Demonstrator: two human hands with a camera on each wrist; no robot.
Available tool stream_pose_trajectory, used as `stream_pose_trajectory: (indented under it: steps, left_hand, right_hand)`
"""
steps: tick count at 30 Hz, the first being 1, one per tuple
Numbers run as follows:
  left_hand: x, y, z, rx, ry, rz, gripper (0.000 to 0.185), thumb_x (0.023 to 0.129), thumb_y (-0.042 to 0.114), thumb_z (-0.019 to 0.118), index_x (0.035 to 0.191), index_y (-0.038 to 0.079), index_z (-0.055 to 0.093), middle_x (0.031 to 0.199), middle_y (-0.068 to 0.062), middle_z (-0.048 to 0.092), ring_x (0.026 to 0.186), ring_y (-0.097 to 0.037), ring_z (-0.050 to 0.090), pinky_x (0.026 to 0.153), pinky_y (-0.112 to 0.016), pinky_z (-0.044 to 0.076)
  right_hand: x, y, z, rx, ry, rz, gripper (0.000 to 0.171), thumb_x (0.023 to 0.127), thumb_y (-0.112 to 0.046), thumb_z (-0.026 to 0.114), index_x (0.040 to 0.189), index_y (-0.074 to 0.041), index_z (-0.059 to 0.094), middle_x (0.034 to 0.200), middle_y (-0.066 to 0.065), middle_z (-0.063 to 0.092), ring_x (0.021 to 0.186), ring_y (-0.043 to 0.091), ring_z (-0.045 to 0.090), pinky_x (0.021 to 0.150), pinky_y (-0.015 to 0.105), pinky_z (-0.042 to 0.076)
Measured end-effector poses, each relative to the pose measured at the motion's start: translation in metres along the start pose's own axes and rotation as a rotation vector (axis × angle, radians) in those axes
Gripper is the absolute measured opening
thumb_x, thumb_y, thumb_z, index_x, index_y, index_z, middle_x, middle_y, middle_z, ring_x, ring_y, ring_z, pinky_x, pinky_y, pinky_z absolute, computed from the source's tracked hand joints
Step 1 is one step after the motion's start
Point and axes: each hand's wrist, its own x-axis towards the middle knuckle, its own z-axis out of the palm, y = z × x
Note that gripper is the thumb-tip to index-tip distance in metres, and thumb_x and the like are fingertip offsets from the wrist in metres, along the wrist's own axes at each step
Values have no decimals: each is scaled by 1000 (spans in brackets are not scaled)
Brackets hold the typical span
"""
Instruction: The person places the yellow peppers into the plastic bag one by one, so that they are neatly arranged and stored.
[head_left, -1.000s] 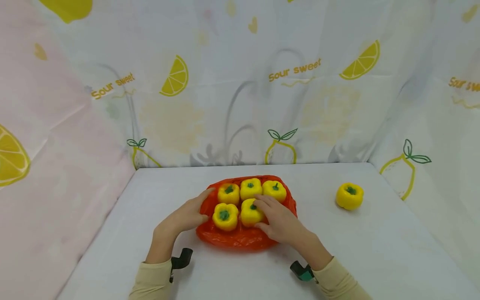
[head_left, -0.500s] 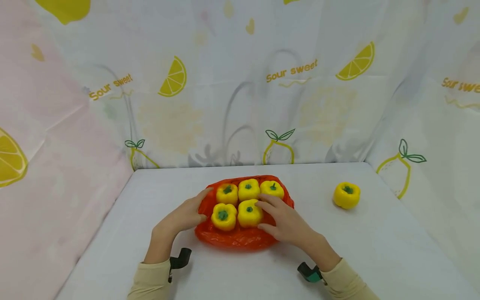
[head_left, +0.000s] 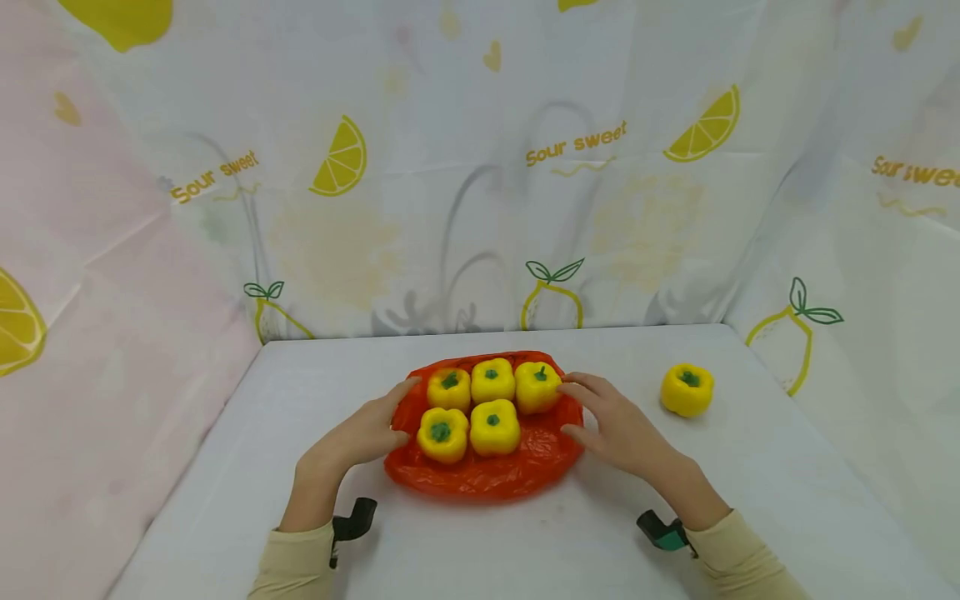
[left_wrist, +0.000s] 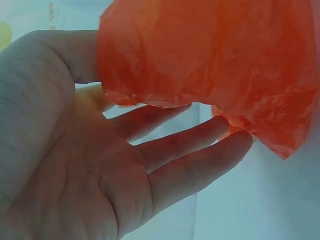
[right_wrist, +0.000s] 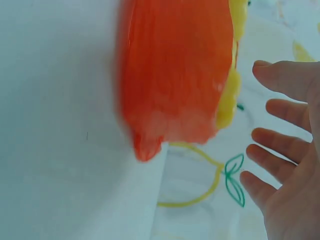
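Several yellow bell peppers point(head_left: 495, 427) with green stems sit in two rows in a red plastic bag point(head_left: 480, 477), mid-table. At the bag's left side is my left hand point(head_left: 360, 429), thumb and fingertips over its rim in the head view. The left wrist view has the left hand point(left_wrist: 95, 155) with fingers extended at the bag point(left_wrist: 200, 55), its thumb tip hidden behind the plastic. My right hand point(head_left: 618, 425) has spread fingers near the bag's right rim, holding nothing. Its fingers point(right_wrist: 280, 145) stand apart from the bag point(right_wrist: 175, 65) in the right wrist view.
One more yellow bell pepper point(head_left: 687, 390) lies alone on the white table point(head_left: 480, 550) at the back right. A lemon-printed cloth point(head_left: 420, 167) hangs behind the table and along both sides. A dark wrist camera point(head_left: 660, 531) is strapped at each sleeve.
My right hand has come off the front right pepper and moved right to the bag's rim. The back right pepper and the bag's right side show more fully. My left hand keeps its place.
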Motion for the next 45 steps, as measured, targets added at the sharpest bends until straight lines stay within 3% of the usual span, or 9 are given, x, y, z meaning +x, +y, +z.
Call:
stream_pose_trajectory:
  steps: [12, 20, 23, 28, 31, 37, 45]
  left_hand:
    - [7, -1, 6, -2, 2, 42, 80, 89, 6, 57, 159, 18, 20, 161, -14, 31, 146, -39, 33, 116, -62, 32]
    - [6, -4, 5, -6, 4, 64, 80, 90, 5, 55, 160, 16, 18, 164, -14, 26, 150, -39, 26, 119, -61, 26]
    - [5, -6, 5, -8, -4, 57, 80, 90, 5, 55, 160, 17, 18, 163, -15, 27, 149, -40, 28, 118, -62, 28]
    - [4, -7, 6, -20, -5, 41, 80, 90, 7, 57, 160, 19, 19, 163, -12, 29, 146, -38, 34, 115, -59, 35]
    - [3, -8, 6, -20, -4, 39, 81, 90, 7, 57, 160, 18, 19, 163, -12, 30, 146, -38, 34, 114, -59, 36]
    - [2, -9, 7, -17, -2, 30, 81, 89, 7, 57, 160, 20, 19, 162, -12, 31, 146, -38, 34, 116, -60, 33]
    - [-2, -9, 8, -29, -4, 26, 81, 90, 6, 56, 160, 21, 19, 163, -11, 30, 148, -37, 32, 115, -59, 34]
  right_hand:
    - [-13, 45, -28, -12, -14, 75, 51, 89, -20, 72, 136, -13, 56, 142, 13, 53, 132, 36, 49, 105, 55, 48]
    - [-19, 75, -53, -101, 70, 92, 51, 86, -16, 74, 133, -6, 57, 138, 19, 54, 128, 40, 49, 101, 58, 48]
    - [-22, 88, -62, -112, 76, 150, 59, 85, -16, 74, 138, -2, 51, 140, 22, 51, 129, 43, 46, 102, 61, 45]
    - [-27, 107, -76, -68, 3, 308, 71, 86, -24, 72, 144, 4, 40, 145, 30, 42, 130, 49, 40, 106, 66, 36]
    - [-29, 117, -76, -22, -39, 345, 67, 87, -25, 71, 139, 7, 43, 142, 32, 44, 125, 48, 43, 105, 66, 37]
    - [-34, 131, -69, 30, -37, 299, 49, 85, -17, 73, 123, 7, 53, 128, 30, 54, 110, 41, 53, 99, 60, 44]
    - [-39, 140, -58, 93, -46, 346, 59, 83, -16, 71, 131, 10, 47, 131, 31, 52, 109, 40, 52, 98, 60, 44]
